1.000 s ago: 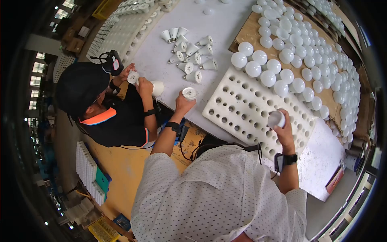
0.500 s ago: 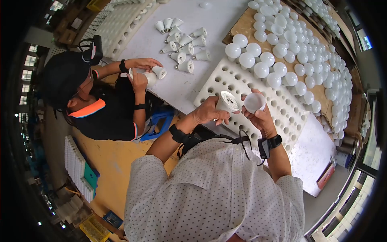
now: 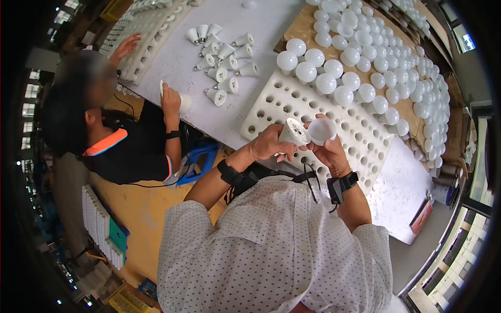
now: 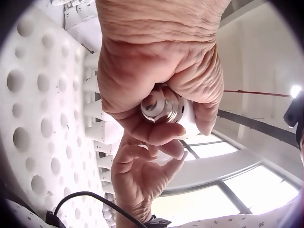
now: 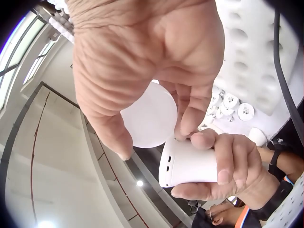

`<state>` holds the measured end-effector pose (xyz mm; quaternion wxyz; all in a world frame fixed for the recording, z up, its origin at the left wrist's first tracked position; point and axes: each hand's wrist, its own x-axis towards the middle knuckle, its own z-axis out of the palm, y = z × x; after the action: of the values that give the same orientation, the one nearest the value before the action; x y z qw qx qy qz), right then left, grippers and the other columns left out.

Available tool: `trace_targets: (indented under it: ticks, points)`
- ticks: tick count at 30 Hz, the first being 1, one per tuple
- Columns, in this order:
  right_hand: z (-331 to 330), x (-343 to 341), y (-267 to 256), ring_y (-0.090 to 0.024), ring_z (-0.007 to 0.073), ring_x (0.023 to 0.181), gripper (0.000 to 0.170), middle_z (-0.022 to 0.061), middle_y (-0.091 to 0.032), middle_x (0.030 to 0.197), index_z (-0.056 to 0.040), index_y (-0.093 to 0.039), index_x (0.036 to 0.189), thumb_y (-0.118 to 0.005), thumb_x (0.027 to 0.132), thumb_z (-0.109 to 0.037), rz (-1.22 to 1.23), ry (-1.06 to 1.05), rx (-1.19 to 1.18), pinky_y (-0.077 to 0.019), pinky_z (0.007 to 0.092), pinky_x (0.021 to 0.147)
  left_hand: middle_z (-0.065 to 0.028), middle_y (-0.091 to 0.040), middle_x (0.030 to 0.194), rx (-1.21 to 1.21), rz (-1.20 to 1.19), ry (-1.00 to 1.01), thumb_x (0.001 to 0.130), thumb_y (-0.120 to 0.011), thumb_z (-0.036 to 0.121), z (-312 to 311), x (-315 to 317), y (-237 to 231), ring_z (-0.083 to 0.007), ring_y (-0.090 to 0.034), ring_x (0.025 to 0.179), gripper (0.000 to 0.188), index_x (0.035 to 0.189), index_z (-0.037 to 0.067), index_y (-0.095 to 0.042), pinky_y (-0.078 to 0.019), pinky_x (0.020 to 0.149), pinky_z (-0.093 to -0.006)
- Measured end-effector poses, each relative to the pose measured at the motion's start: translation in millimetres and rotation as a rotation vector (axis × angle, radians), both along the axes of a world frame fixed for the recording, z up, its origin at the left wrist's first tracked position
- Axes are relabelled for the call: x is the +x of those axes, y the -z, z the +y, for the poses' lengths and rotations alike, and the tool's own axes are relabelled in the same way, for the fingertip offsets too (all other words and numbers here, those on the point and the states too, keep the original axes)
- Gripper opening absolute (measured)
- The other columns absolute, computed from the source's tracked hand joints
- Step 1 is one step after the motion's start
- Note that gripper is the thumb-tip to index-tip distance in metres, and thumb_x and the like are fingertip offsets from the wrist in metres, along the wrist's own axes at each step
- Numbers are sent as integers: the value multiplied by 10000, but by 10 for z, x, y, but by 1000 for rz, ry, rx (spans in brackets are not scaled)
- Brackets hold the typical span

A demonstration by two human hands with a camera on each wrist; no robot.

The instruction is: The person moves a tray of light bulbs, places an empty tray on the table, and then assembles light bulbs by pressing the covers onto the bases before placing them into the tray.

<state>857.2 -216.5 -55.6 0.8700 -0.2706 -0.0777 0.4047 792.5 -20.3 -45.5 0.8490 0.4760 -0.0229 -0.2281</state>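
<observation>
The left hand (image 3: pixel 267 144) grips a white cone-shaped lamp base (image 3: pixel 295 132), its flat face with small parts turned up. In the left wrist view its metal screw end (image 4: pixel 162 105) shows between the fingers of the left hand (image 4: pixel 159 71). Close on the right, the right hand (image 3: pixel 332 155) holds a round white cover (image 3: pixel 322 130) by its sides, hollow side up. In the right wrist view the cover (image 5: pixel 151 116) sits inside the right hand (image 5: pixel 147 61), beside the lamp base's rim (image 5: pixel 167 164); whether they touch I cannot tell.
Under the hands lies a white foam tray (image 3: pixel 271 107) with rows of holes. Several lamp bases (image 3: pixel 227 61) lie on the table (image 3: pixel 172 62). Many round white covers (image 3: pixel 368 93) cover a cardboard sheet (image 3: pixel 292 31) at the back right. Another person (image 3: pixel 125 156) sits at the left.
Both hands have come together from wide apart, the left with the lamp base, the right with the cover. The cover is now hollow side up. The other person's one arm reaches toward the back-left tray.
</observation>
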Motion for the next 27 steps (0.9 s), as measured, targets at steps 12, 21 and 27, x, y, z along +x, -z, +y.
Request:
trace_targets:
  ticks: [12,21,27]
  points:
    - [-20,69,-541,-527,282,988,762,119,-526,1090,-48,-380,1230,-773,582,-118,-1193,-271,-851,-425,342,858,-82,-603,700,526,100,230,620,-771,212,89,99,-243,-97,-555,496,456,904,-85,-574,-409,385,-195]
    - [41,-13,-528,-536,324,975,762,158,-519,1088,-41,-389,1222,-771,575,-171,-1262,-304,-957,-437,368,847,-86,-607,703,558,20,236,642,-757,216,50,106,-197,-103,-565,515,407,873,-77,-595,-458,445,-212]
    - [94,-55,-405,-534,314,913,649,146,-537,994,-34,-468,1107,-744,523,-98,-1355,171,-699,-438,368,811,-71,-599,663,456,5,215,682,-735,265,-85,144,-335,-100,-561,475,405,864,-71,-603,-434,416,-198]
